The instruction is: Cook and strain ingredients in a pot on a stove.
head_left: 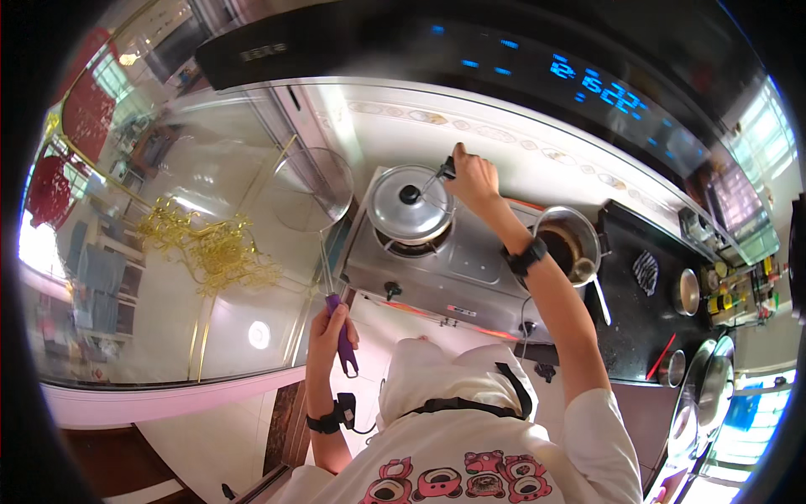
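Note:
My left hand grips the purple handle of a round wire-mesh skimmer. The skimmer's head is held up to the left of the gas stove. Over the left burner sits a pan covered by a domed metal lid with a black knob. My right hand is closed around a black handle at the lid's upper right edge. Thin metal rods run from that handle across the lid; whether it belongs to the pan or a separate utensil, I cannot tell.
Right of my right forearm stands a metal pot with dark liquid and a ladle. The black counter holds a metal bowl and condiment bottles. A range hood overhangs the stove. Gold-patterned glass lies left.

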`<state>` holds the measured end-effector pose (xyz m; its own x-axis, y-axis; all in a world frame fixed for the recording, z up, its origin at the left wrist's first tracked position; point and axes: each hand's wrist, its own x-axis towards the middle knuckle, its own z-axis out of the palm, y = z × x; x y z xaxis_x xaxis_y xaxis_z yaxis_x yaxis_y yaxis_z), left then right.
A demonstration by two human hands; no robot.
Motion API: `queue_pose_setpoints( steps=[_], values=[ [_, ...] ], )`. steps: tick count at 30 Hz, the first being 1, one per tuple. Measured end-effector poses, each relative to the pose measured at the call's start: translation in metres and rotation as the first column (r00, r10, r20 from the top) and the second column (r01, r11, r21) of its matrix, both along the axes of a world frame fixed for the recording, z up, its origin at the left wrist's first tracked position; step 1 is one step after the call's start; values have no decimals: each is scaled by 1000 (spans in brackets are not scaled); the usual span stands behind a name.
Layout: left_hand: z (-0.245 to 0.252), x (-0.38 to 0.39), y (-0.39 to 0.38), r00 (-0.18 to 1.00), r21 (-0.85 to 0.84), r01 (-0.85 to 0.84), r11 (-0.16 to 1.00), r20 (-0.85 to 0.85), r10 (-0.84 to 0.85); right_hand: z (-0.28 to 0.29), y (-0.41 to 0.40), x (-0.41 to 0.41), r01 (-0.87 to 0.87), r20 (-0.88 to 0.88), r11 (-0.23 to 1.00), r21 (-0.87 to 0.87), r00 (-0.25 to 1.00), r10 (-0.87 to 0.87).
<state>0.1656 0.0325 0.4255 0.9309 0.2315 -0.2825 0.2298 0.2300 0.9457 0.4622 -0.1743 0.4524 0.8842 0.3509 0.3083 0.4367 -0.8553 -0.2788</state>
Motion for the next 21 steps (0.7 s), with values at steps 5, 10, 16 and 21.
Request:
queue_pose_setpoints(
  steps=[5,10,16,21],
  values=[
    [-14,-25,30,1000,-32,-12,999,-13,11,-7,70,33,-35,-106,989,-144,994,19],
    [-17,-37,42,996,-59,-64,996,-67,60,-28,93,45,-29,94,987,-158,995,44],
    [-27,-41,54,987,-66,-130,989,-105,123,-12,95,46,-20,-138,992,-122,990,3],
    [-31,-29,67,994,-32,-92,995,-63,89,-10,87,47,-55,-120,992,-109,992,42]
  ],
)
